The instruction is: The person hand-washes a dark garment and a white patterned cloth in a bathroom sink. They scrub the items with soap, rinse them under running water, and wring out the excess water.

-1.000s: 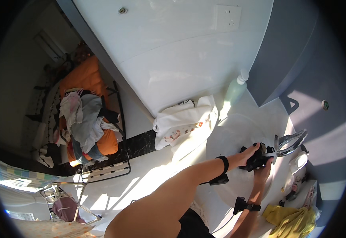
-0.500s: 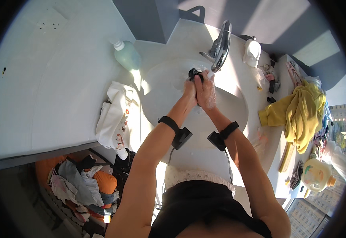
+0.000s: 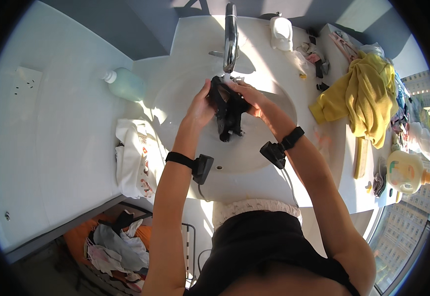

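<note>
Gripping black cloth [image 3: 227, 111], left hand [image 3: 200, 106], right hand [image 3: 249, 96]

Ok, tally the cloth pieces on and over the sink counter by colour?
Black, 1: wet cloth held by both hands, left hand and right hand, over the sink.
White, 1: garment.
Yellow, 1: garment.
Total: 3.

Sunlight is pouring across the white counter [image 3: 254, 39]; a window [image 3: 402, 237] is glowing right of it, a laundry basket [image 3: 111, 246] sitting below-left.
</note>
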Action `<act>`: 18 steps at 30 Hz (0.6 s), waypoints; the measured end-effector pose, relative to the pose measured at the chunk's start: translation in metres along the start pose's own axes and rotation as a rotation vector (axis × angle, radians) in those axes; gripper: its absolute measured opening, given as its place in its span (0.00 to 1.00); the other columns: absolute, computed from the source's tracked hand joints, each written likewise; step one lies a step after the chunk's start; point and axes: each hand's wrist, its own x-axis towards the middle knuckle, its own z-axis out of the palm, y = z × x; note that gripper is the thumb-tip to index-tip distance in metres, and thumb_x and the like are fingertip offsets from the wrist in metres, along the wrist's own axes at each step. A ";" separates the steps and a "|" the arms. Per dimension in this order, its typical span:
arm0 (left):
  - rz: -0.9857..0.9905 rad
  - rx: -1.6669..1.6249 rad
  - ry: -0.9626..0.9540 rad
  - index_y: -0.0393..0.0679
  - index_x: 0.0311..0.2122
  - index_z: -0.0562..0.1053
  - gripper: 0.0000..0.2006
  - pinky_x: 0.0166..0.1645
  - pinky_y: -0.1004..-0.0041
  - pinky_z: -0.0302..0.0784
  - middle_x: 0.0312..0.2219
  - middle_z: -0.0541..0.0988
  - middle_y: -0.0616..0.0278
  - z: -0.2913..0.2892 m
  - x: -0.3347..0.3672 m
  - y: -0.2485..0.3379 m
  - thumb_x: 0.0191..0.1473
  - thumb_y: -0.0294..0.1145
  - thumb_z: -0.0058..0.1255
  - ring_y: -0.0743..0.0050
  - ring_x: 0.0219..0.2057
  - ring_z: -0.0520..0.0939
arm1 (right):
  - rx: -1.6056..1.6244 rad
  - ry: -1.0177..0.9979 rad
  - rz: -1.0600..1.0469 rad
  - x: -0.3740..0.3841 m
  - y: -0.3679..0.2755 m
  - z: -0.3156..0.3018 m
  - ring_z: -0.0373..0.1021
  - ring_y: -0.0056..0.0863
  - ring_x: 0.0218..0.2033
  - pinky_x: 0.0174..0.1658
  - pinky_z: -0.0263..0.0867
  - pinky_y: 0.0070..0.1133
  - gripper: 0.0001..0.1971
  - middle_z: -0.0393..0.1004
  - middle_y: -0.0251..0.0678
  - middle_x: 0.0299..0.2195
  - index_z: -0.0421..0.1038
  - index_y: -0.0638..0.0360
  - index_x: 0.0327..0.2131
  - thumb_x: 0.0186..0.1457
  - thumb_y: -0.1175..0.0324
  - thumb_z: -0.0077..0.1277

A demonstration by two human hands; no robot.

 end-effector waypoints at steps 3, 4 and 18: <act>0.000 0.231 0.013 0.41 0.42 0.67 0.16 0.54 0.66 0.62 0.39 0.72 0.62 -0.007 -0.004 -0.002 0.53 0.41 0.48 0.73 0.44 0.70 | -0.091 0.050 0.098 0.008 -0.004 -0.012 0.70 0.23 0.31 0.32 0.70 0.23 0.15 0.71 0.35 0.32 0.66 0.60 0.39 0.50 0.64 0.54; 0.007 0.254 -0.006 0.42 0.42 0.67 0.15 0.53 0.66 0.62 0.40 0.72 0.63 -0.010 -0.006 -0.003 0.53 0.39 0.49 0.73 0.43 0.71 | -0.029 0.015 0.120 0.011 -0.004 -0.017 0.71 0.24 0.30 0.32 0.70 0.24 0.14 0.71 0.35 0.32 0.66 0.60 0.39 0.50 0.65 0.53; 0.377 1.047 0.713 0.37 0.50 0.58 0.21 0.35 0.77 0.72 0.34 0.74 0.57 -0.032 0.034 -0.064 0.49 0.20 0.40 0.69 0.33 0.77 | 0.115 0.154 -0.344 -0.022 -0.026 0.022 0.70 0.29 0.34 0.37 0.70 0.24 0.27 0.68 0.40 0.36 0.58 0.60 0.46 0.40 0.83 0.54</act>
